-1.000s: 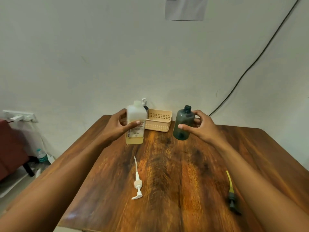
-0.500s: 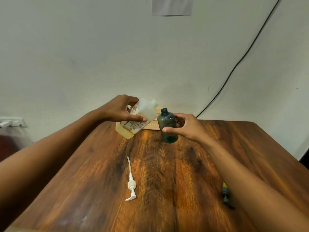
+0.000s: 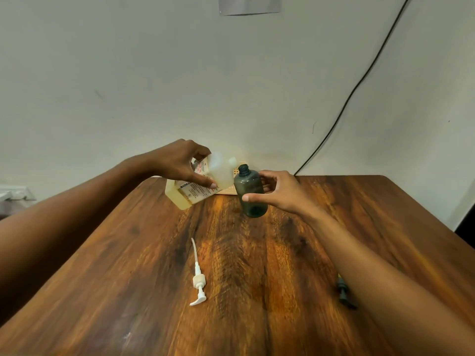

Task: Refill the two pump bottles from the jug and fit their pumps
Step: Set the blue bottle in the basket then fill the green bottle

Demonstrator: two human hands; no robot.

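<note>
My left hand (image 3: 181, 163) grips the white jug (image 3: 203, 182), which holds yellowish liquid and is tilted with its spout toward the right. Right beside the spout is the open neck of a dark grey-green bottle (image 3: 250, 192), held a little above the table by my right hand (image 3: 279, 192). A white pump (image 3: 198, 281) with its long tube lies on the table in front. A dark pump (image 3: 344, 291) with a yellow tube lies at the right, partly hidden by my right forearm. The second bottle is hidden behind the jug.
A beige perforated basket (image 3: 232, 185) stands at the back of the wooden table (image 3: 257, 278), mostly hidden behind the jug and bottle. A black cable (image 3: 354, 91) runs down the wall at the right. A paper sheet (image 3: 249, 5) hangs on the wall above.
My left hand lifted the jug off the table and tipped it toward the dark bottle. My right hand raised the bottle and brought it left to the jug's spout.
</note>
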